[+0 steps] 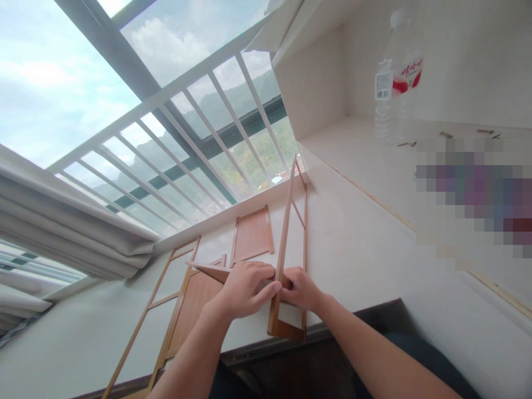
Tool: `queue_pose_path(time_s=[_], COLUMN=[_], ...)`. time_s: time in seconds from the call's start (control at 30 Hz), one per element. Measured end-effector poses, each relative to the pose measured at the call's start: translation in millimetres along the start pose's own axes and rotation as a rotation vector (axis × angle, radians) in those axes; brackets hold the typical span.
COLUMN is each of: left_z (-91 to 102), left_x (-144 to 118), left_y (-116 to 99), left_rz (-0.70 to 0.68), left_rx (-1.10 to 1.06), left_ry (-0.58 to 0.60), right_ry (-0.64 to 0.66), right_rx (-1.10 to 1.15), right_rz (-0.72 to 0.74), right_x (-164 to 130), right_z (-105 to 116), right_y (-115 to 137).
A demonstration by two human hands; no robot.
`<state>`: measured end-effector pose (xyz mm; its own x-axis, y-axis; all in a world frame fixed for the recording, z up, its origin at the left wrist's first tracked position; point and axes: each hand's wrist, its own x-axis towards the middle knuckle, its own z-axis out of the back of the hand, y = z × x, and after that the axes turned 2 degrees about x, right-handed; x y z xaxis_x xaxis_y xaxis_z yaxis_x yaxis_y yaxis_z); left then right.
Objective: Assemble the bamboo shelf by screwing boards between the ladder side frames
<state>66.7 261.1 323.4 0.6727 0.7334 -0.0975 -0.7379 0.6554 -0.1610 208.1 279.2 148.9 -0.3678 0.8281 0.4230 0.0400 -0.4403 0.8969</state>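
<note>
A narrow wooden frame with crossbars stands on its long edge between my hands. My right hand is closed around it near the lower end, fingers curled at the near rail. My left hand is closed on a thin wooden panel, seen almost edge-on, that reaches out to the left. My left thumb presses against the frame's rail. My fingers hide where panel and frame meet, so I cannot tell if they are joined.
Another wooden frame lies at left, beside a brown panel. A second panel lies near the window railing. On the raised ledge at right stand a clear plastic bottle and small loose pieces. A blurred patch covers part of it.
</note>
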Motion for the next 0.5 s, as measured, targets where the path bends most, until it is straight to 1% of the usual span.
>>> queue_pose_path(time_s=[0.07, 0.17, 0.37, 0.5], left_z=[-1.5, -2.7, -4.4, -4.3], left_x=[-0.6, -1.7, -3.4, -3.4], left_y=[0.1, -2.1, -6.5, -8.6], left_rz=[-0.012, 0.010, 0.059, 0.063], left_rx=[-0.032, -0.038, -0.029, 0.024], left_ry=[-0.023, -0.035, -0.020, -0.006], right_ry=[0.005, 0.009, 0.023, 0.018], right_rx=[-0.011, -0.030, -0.072, -0.085], right_rz=[0.012, 0.017, 0.020, 0.042], right_x=[1.0, 1.6, -0.4, -1.9], right_z=[1.9, 4.3, 6.6, 8.1], right_y=[0.5, 1.3, 4.6, 7.9])
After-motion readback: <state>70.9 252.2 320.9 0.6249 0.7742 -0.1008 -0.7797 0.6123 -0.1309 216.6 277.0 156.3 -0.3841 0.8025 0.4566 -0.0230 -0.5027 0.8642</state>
